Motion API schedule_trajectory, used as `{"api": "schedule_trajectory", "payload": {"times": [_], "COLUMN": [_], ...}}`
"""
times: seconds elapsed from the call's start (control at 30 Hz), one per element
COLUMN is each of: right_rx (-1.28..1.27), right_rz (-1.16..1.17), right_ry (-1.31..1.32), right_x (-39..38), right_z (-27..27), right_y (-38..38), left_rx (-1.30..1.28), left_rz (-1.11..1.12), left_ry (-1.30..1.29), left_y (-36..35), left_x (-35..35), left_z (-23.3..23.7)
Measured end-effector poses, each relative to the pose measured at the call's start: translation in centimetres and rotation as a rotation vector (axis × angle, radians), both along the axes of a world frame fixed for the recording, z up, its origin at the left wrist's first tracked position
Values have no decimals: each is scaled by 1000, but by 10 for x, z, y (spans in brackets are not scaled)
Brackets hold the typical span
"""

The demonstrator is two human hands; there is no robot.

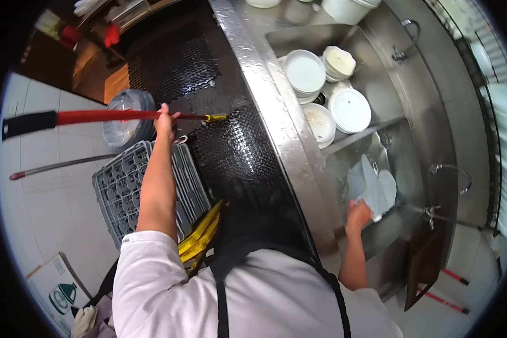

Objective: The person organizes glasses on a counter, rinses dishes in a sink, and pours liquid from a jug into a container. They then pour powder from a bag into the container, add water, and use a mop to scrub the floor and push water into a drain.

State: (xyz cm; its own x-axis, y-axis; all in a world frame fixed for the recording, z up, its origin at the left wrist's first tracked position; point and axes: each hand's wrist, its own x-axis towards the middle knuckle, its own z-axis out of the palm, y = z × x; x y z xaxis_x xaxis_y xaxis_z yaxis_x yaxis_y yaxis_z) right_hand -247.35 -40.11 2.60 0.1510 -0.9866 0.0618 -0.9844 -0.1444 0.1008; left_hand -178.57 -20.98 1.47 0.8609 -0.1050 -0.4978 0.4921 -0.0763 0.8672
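My left hand is closed around a long red pole with a black grip at its far left end and a yellow piece at its right end. The pole lies across my view above the dark floor mat. My right hand reaches down into the near sink basin, fingers closed on a pale bluish cloth. Beside that cloth, inside the basin, is a white round item, partly covered. Whatever the pole's yellow end attaches to cannot be made out.
Stacked white plates and bowls fill the farther basin. Faucets line the sink's right side. Grey dish racks stand on the left, with a clear plastic tub behind. A black rubber mat covers the floor.
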Motion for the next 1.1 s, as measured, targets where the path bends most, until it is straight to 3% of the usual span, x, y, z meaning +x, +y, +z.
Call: {"api": "schedule_trajectory", "payload": {"times": [0.13,0.23,0.33,0.37,0.47,0.57,0.77,0.8,0.87,0.93,1.1], "right_rx": [156,81,325,371,349,258,293,326,403,473,717], "right_rz": [48,24,-360,-576,-705,-648,-324,-276,-174,-106,-28], "right_ry": [-85,-131,-583,-1117,-1508,-1623,-1794,-1812,-1849,-1883,-1917], "right_x": [11,18,5,0,-16,-6,42,63,121,179,294], "right_z": [-21,-38,-49,-51,-42,4,92,116,168,203,220], "right_y": [-10,-17,-29,-27,-14,-1,-9,-10,-9,-5,8], "left_rx": [54,45,93,128,239,218,201,209,193,250,143], "left_rz": [-2,-2,-44,-58,-159,-211,-195,-157,-154,-73,-60], "left_ry": [44,67,81,95,154,132,9,8,-137,8,4], "left_y": [5,12,22,25,39,50,52,45,49,32,38], "left_x": [-21,-31,-45,-46,-38,-27,-14,-21,-2,-23,-7], "left_z": [5,-4,-2,-2,-6,-16,-27,-15,-43,7,4]}}
